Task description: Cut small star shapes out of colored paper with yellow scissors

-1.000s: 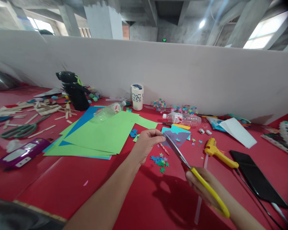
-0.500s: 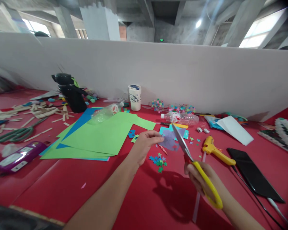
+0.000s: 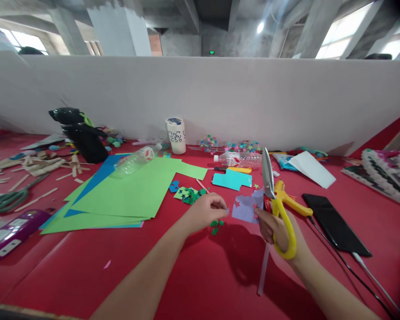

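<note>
Left hand [image 3: 208, 211]: fingertips pinch a tiny purplish scrap [image 3: 227, 212], outline hard to make out. Right hand [image 3: 276, 227]: curled round yellow-handled metal scissors [image 3: 277, 207], blades up, some fingers hidden. Purple paper sheet with cut-outs [image 3: 245, 210] meets the right fingertips above the red counter [image 3: 193, 280], right edge partly covered.

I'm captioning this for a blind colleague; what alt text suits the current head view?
A person's right hand holds yellow-handled scissors, blades pointing up, beside a notched purple sheet, while the left hand is near small green stars on a red table. Green paper lies to the left; a glue gun and phone lie to the right.
</note>
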Demonstrator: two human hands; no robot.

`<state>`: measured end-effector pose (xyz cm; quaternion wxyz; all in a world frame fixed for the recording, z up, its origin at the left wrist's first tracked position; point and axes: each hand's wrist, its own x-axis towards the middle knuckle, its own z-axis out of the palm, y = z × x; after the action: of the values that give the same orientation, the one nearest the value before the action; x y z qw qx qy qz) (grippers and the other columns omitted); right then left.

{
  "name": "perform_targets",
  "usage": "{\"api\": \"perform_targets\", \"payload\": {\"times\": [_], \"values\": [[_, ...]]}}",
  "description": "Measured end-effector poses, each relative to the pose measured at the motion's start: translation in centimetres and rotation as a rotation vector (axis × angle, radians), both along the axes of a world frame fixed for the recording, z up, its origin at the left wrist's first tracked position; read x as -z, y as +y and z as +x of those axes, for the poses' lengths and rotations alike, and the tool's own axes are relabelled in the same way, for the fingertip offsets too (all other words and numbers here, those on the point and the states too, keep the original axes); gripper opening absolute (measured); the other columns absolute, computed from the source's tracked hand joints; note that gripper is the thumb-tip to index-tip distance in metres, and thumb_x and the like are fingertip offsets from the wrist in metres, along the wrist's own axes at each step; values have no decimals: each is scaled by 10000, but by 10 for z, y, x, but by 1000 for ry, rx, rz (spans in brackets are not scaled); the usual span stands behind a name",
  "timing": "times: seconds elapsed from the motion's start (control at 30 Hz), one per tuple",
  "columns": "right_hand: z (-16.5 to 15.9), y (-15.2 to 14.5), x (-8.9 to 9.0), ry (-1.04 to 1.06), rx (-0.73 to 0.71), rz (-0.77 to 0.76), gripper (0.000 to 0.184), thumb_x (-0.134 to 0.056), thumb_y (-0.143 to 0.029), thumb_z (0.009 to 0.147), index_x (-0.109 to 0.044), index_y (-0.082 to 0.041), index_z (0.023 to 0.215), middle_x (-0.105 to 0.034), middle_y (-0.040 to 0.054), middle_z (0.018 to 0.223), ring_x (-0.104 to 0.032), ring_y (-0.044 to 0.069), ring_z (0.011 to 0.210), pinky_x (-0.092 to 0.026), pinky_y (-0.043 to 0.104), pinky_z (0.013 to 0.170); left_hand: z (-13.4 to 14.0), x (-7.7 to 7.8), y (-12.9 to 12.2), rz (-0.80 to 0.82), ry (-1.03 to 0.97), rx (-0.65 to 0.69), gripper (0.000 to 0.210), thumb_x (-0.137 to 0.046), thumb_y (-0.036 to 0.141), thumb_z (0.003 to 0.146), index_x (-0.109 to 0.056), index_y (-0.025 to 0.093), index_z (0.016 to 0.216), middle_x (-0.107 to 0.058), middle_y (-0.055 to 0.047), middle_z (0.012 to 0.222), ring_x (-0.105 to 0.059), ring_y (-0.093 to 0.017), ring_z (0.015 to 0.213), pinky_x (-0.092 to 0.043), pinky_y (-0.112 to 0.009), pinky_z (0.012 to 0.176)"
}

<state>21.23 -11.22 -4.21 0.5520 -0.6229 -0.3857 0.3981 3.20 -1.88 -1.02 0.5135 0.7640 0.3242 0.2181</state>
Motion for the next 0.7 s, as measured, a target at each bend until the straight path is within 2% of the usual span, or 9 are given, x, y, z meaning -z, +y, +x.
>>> {"api": "perform_targets", "payload": {"times": [0.07, 0.13, 0.23, 0.37, 0.5, 0.57, 0.63, 0.7], "values": [[4, 2, 4, 5, -1, 10, 471, -535, -367, 775, -315, -217, 387, -322, -80, 244, -329, 56, 215, -283, 194, 293, -7, 1, 5, 254, 153, 22, 95, -538, 221, 682, -608, 156, 678, -549, -44, 811, -502, -152, 740, -379, -269, 702], [6, 3, 6, 8, 7, 3, 458, -546, -360, 766, -317, -219, 395, -327, -81, 249, -330, 58, 212, -276, 193, 280, -13, 3, 9, 413, 292, 72, 147, -492, 226, 731, -619, 158, 705, -542, -63, 840, -497, -165, 772, -372, -275, 702], [7, 3, 8, 3, 10, -16, 432, -561, -365, 751, -327, -223, 417, -339, -83, 251, -334, 60, 213, -280, 192, 273, -17, 7, 10, 534, 432, 149, 212, -438, 224, 777, -628, 159, 709, -536, -66, 811, -488, -164, 748, -357, -267, 659], [6, 3, 7, -9, 5, -46, 403, -557, -369, 751, -337, -228, 445, -350, -83, 241, -344, 67, 210, -293, 192, 271, -16, 7, 10, 588, 478, 164, 262, -401, 222, 797, -631, 159, 689, -549, -66, 771, -491, -159, 715, -337, -261, 635], [5, 2, 6, -26, -9, -62, 401, -551, -366, 756, -327, -228, 454, -356, -82, 252, -356, 69, 218, -299, 194, 279, -14, 4, 11, 549, 523, 4, 218, -462, 241, 754, -594, 154, 605, -549, -50, 677, -477, -143, 611, -305, -256, 573], [3, 1, 3, -29, -15, -63, 404, -548, -363, 759, -317, -228, 456, -349, -88, 262, -344, 63, 219, -296, 196, 286, -11, 4, 11, 477, 445, -83, 209, -477, 272, 750, -587, 154, 617, -559, -42, 666, -479, -139, 599, -307, -250, 565], [-1, 0, -2, -39, -22, -65, 397, -548, -354, 758, -318, -226, 461, -342, -94, 267, -331, 57, 221, -281, 193, 289, -6, 4, 7, 311, 264, -97, 264, -447, 348, 783, -592, 156, 674, -580, -36, 673, -503, -141, 617, -335, -242, 573], [-5, -3, -9, -86, -42, -81, 381, -546, -333, 759, -325, -224, 467, -326, -99, 254, -331, 60, 226, -261, 190, 293, 1, 5, 1, 57, 62, -52, 376, -368, 441, 819, -589, 152, 725, -594, -35, 675, -529, -143, 618, -373, -241, 573]]}}
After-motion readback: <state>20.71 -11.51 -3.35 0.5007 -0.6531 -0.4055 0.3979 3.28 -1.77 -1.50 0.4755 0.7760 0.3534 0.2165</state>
